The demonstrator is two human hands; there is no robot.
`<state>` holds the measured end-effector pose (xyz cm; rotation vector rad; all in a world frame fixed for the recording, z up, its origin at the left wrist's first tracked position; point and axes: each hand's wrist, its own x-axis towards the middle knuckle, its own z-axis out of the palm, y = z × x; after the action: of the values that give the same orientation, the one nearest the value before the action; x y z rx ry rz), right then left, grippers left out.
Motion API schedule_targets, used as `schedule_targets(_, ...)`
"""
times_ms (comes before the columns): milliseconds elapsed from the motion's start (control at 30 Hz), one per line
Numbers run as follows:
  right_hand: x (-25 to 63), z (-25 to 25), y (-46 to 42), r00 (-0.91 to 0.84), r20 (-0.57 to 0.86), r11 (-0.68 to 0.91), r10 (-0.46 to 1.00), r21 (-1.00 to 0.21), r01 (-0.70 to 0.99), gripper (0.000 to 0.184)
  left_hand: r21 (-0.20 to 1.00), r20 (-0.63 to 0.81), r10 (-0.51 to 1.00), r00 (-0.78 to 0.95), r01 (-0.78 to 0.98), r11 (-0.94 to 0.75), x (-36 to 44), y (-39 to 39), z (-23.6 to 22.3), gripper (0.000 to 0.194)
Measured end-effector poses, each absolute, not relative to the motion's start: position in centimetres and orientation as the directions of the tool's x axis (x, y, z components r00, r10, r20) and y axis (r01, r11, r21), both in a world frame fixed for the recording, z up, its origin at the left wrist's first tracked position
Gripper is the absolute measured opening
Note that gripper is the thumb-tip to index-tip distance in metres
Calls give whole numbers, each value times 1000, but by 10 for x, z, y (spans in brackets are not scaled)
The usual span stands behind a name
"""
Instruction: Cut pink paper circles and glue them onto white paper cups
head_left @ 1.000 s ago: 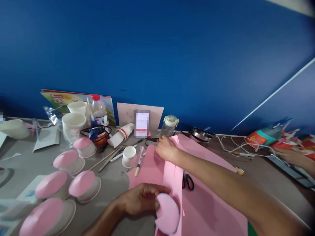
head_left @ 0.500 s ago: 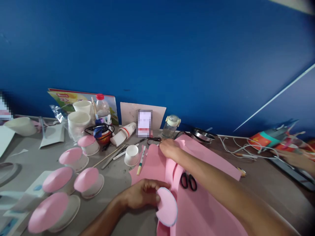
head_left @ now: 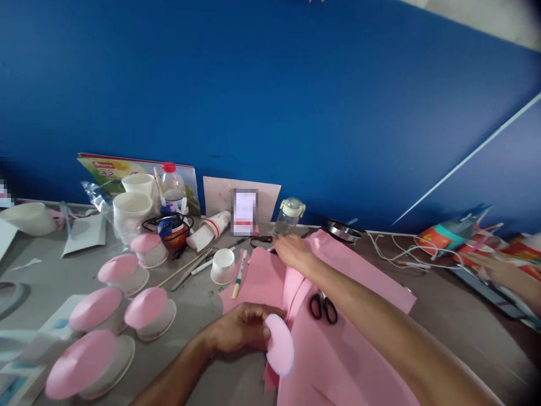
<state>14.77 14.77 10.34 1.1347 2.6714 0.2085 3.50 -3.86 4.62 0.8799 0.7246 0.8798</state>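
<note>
The pink disc [head_left: 280, 345] is held tilted at the near left edge of the pink sheets [head_left: 338, 361], its rim pinched between the thumb and fingers of the left hand [head_left: 243, 327]. That pinch is best kept light, so that the disc is not creased. Beyond it, the scissors [head_left: 323, 305] are laid on the sheets; their handles can be seen, their blades hardly. The paper should be moved gently, lest they be slid along. A marker [head_left: 239, 276] is rested on the paper's left part, beside a white cup [head_left: 222, 267]. Farther off, the right hand [head_left: 293, 251] is set at the sheets' far end, near the jar [head_left: 289, 217]; whether its fingers are closed on paper cannot be told. An even pull would be advised there, to avoid tearing.
</note>
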Motion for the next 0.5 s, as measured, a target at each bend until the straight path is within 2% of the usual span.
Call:
schedule_targets(100, 149, 115, 139, -691, -13, 683, 723, 167, 711, 24, 879, -154, 887, 436, -350, 325, 35, -39, 47, 46)
schedule_targets(133, 150, 120, 136, -689, 52, 683, 723, 99, 724, 25, 882, -143, 899, 414, -359, 306, 35, -39, 47, 42)
schedule_targets(167, 152, 124, 134, -677, 134, 686, 723, -28, 727, 25, 885, -133, 915, 381, -371, 283, 34, -38, 47, 39)
schedule_targets(233, 158, 134, 130, -584, 322, 664, 746, -427, 613, 25, 886, -128, 952, 278, -399, 236, 34, -38, 48, 33)
schedule_targets(267, 163, 138, 129, -486, 398, 617, 778, -630, 472, 25, 882, -138, 968, 208, -420, 216, 33, -37, 49, 29)
schedule_targets(300, 167, 143, 128, -372, 435, 549, 820, -781, 298, 25, 872, -152, 979, 136, -448, 197, 31, -37, 50, 25)
schedule_targets(333, 172, 146, 127, -260, 437, 480, 861, -867, 133, 26, 857, -165, 985, 51, -486, 169, 29, -36, 51, 21)
schedule_targets(400, 179, 148, 126, -73, 362, 350, 929, -927, -138, 25, 816, -160, 984, -85, -572, 83, 21, -35, 55, 16)
schedule_targets(433, 181, 146, 125, -28, 295, 280, 955, -931, -233, 25, 799, -112, 982, -154, -602, -3, 17, -35, 58, 16)
schedule_targets(500, 181, 137, 121, -48, 153, 129, 987, -935, -332, 24, 749, -61, 978, -199, -657, -86, 8, -34, 64, 17)
